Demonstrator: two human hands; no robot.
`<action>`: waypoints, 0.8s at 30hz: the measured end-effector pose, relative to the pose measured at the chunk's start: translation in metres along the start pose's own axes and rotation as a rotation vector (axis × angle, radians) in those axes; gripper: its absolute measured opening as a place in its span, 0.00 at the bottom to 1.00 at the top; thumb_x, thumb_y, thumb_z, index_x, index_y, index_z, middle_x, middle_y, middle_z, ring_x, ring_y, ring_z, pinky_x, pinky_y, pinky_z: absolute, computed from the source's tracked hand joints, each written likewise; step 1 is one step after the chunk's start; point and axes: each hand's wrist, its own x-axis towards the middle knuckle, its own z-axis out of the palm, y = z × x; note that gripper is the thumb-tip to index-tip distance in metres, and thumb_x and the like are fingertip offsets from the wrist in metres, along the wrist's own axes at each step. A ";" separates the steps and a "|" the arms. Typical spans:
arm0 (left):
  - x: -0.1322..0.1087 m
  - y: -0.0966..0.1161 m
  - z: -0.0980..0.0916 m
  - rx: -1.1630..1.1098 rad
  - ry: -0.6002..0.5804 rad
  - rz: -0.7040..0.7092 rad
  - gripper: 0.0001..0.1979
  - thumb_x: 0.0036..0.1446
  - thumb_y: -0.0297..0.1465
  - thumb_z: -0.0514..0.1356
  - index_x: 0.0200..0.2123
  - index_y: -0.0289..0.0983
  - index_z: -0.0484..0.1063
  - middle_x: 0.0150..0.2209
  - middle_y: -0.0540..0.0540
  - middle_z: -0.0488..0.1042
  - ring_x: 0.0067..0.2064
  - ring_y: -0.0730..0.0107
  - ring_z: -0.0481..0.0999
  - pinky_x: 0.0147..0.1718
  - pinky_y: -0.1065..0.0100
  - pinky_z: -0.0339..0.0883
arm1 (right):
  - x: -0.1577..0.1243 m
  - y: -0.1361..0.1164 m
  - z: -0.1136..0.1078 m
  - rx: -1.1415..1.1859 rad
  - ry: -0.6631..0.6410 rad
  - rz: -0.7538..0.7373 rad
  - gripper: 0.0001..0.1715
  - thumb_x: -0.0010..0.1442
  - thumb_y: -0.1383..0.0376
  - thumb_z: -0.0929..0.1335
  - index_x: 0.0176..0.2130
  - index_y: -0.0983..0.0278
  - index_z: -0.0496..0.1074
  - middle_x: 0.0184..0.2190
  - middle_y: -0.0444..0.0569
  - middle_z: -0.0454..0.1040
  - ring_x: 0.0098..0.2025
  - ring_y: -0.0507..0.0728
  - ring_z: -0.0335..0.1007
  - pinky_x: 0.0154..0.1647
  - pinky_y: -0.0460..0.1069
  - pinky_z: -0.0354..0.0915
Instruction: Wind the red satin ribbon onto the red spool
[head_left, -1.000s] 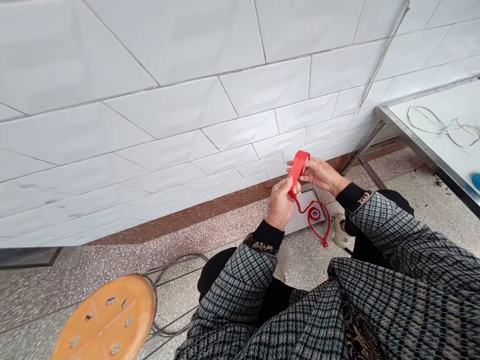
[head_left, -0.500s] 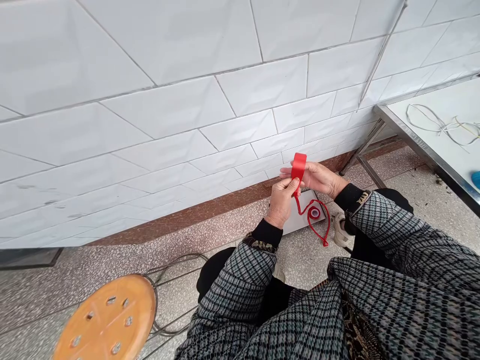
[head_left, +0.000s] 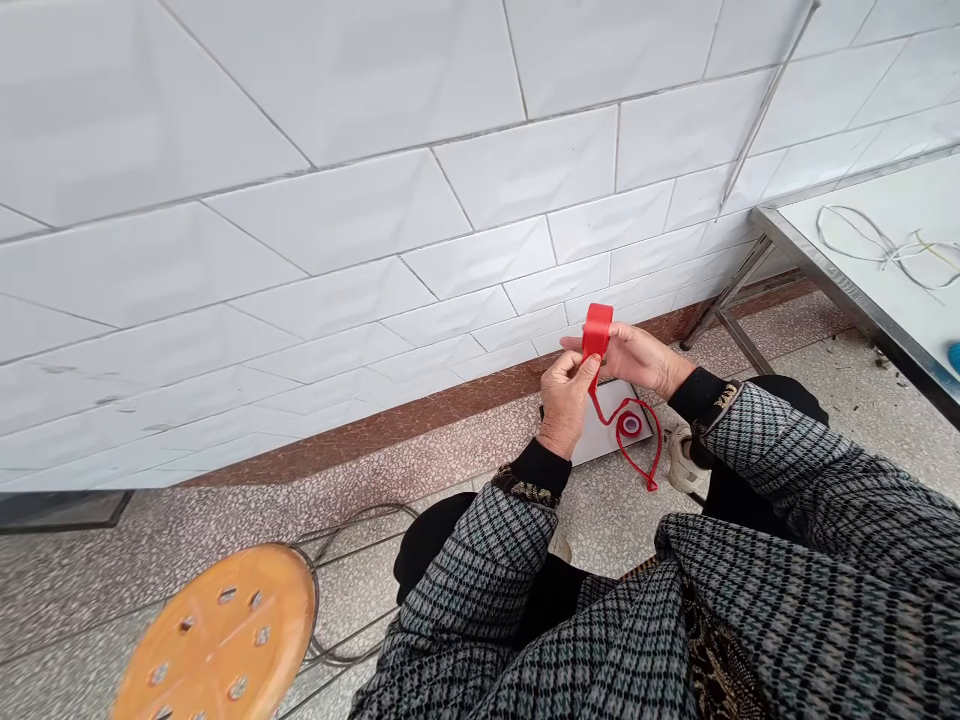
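Note:
A red ribbon [head_left: 598,325] stands up in a flat loop between my two hands. My left hand [head_left: 564,400] pinches the lower end of the loop between thumb and fingers. My right hand [head_left: 637,355] holds the loop from the other side, its fingers stretched out behind the ribbon and partly hidden by it. From the loop a twisted red length hangs down to a small ribbon roll [head_left: 630,425] with a pale core. The roll lies on a white panel [head_left: 596,440] below my hands.
An orange round stool [head_left: 217,630] with holes in its seat stands at lower left, with dark wire rings beside it. A metal-edged table [head_left: 825,260] at right carries loose white cable [head_left: 889,250]. The white tiled wall [head_left: 390,220] rises in front.
Almost nothing differs. The fingers of my right hand have shifted slightly behind the ribbon, and the view has moved a little.

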 end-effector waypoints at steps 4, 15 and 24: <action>0.002 -0.003 0.002 -0.148 -0.012 -0.041 0.29 0.48 0.49 0.77 0.20 0.38 0.65 0.21 0.54 0.65 0.27 0.75 0.64 0.31 0.69 0.59 | -0.001 -0.001 -0.001 -0.021 -0.034 0.003 0.08 0.59 0.61 0.71 0.40 0.61 0.73 0.53 0.59 0.84 0.49 0.65 0.78 0.52 0.62 0.73; -0.001 -0.002 0.007 -0.445 -0.130 -0.237 0.30 0.43 0.47 0.81 0.29 0.39 0.65 0.19 0.59 0.63 0.18 0.81 0.60 0.20 0.72 0.50 | 0.002 0.001 -0.002 -0.016 -0.051 0.042 0.08 0.64 0.62 0.66 0.41 0.62 0.73 0.55 0.62 0.83 0.46 0.65 0.79 0.45 0.62 0.78; -0.002 -0.006 0.009 -0.343 -0.093 -0.233 0.29 0.45 0.48 0.80 0.31 0.39 0.66 0.18 0.59 0.64 0.16 0.82 0.61 0.18 0.72 0.50 | 0.002 0.002 0.000 0.038 -0.090 0.062 0.10 0.62 0.63 0.67 0.44 0.61 0.72 0.51 0.60 0.84 0.48 0.66 0.80 0.42 0.59 0.80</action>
